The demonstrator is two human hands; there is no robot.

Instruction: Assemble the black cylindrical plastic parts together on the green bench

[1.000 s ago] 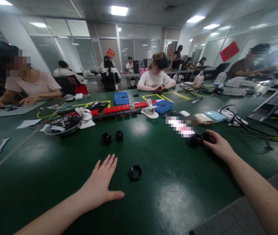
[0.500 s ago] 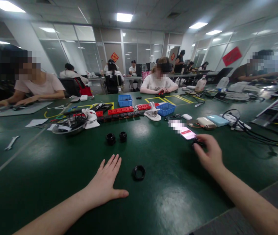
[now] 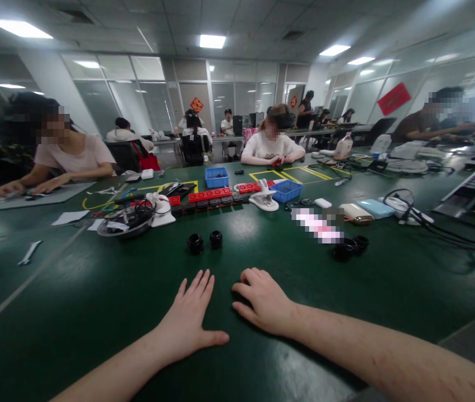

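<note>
My left hand (image 3: 191,318) lies palm down on the green table with its fingers spread and holds nothing. To its right, my right hand (image 3: 264,301) curls its fingers and thumb around the black ring (image 3: 240,296), most of which is hidden beneath it. Two black ring-shaped fittings (image 3: 195,243) (image 3: 216,239) stand side by side beyond my left hand. Farther right, beside a phone with a blurred-out screen (image 3: 316,226), sit a larger black fitting (image 3: 343,251) and a smaller one (image 3: 361,243), close together.
Across the table run red power strips (image 3: 212,192), with blue bins (image 3: 216,177) and a bowl of cables (image 3: 126,223) nearby. A wrench (image 3: 30,253) lies at the left. Power banks (image 3: 355,213) and loose cables (image 3: 450,229) occupy the right. Other people sit around.
My right hand has left the black fitting by the phone and moved left to close around the black ring. My left hand stays spread on the table. The view has shifted slightly.
</note>
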